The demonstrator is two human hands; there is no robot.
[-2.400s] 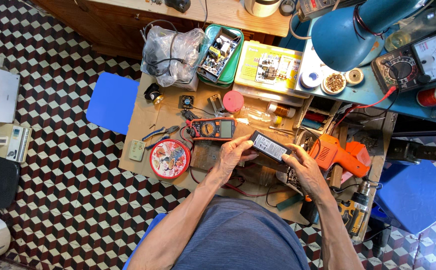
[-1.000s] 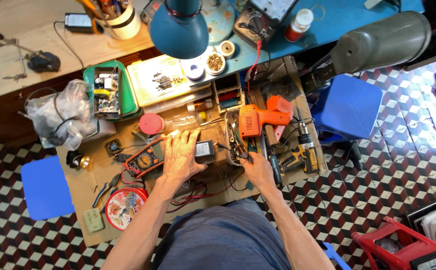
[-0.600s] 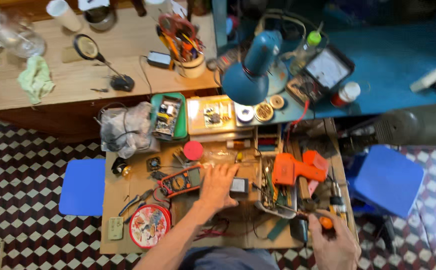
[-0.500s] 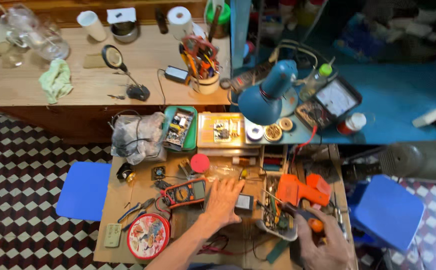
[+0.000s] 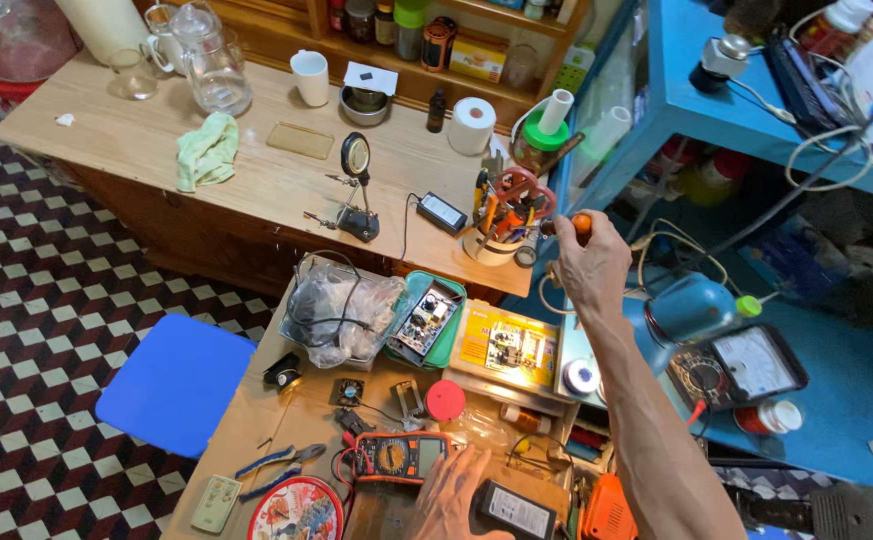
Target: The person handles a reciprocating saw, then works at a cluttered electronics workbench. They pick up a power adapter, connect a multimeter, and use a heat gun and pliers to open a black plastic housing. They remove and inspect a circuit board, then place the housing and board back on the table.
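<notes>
right hand point(image 5: 593, 265): reaching up and away from the body toward the tool cup, fingers closed around an orange-handled tool point(image 5: 581, 224). Looks like a screwdriver, but the working end is hidden behind the fist, so I can't tell for sure.

tool cup point(image 5: 499, 222): sitting at the near edge of the wooden counter point(image 5: 257, 180), jammed with pliers and handles sticking upward, so whatever's in it is grabbable from the seat. The orange tool is hovering just beside it, at its right.

left hand point(image 5: 457, 492): lying flat with fingers spread on the low cardboard-topped bench point(image 5: 257, 420), holding nothing. It's touching the bottom edge of the multimeter and looks like it's bracing the lean forward.

multimeter point(image 5: 399, 456): orange-trimmed, screen facing up, red lead curling off its left side.

black adapter point(image 5: 513, 512): lying just right of the left hand, label up, partly cut off by the frame edge.

other bench stuff: red round cap point(image 5: 446, 400), green tray with a circuit board point(image 5: 427, 322), bagged cables point(image 5: 342, 310), all crowding within arm's reach.

helping-hands magnifier point(image 5: 356, 190): standing on the counter, well away from both hands.

blue desk lamp point(image 5: 692, 308): hanging just right of the outstretched forearm.
</notes>
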